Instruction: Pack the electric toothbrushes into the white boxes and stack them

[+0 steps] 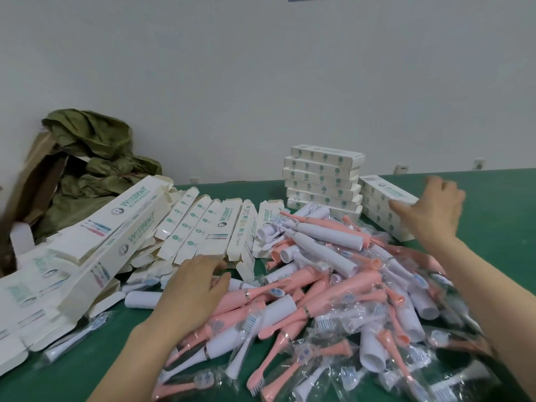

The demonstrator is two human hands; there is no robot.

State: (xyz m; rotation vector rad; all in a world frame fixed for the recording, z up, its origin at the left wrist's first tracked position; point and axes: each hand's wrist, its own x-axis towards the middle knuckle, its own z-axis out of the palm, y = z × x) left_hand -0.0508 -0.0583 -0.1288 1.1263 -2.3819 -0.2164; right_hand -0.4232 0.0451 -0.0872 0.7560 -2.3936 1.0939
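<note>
A heap of pink and white electric toothbrushes (319, 288) and bagged brush heads covers the green table in front of me. My left hand (191, 288) lies on the heap's left edge, fingers relaxed, beside a row of flat white boxes (203, 227). My right hand (429, 210) reaches to the far right and grips the end of a packed white box (383, 192) lying on a low stack. A taller stack of packed white boxes (322, 178) stands behind the heap.
More unfolded white boxes (72, 268) pile up at the left. Behind them, a brown carton with green sacking (87, 175) stands against the wall. Green table surface (493, 227) shows at the far right and near left.
</note>
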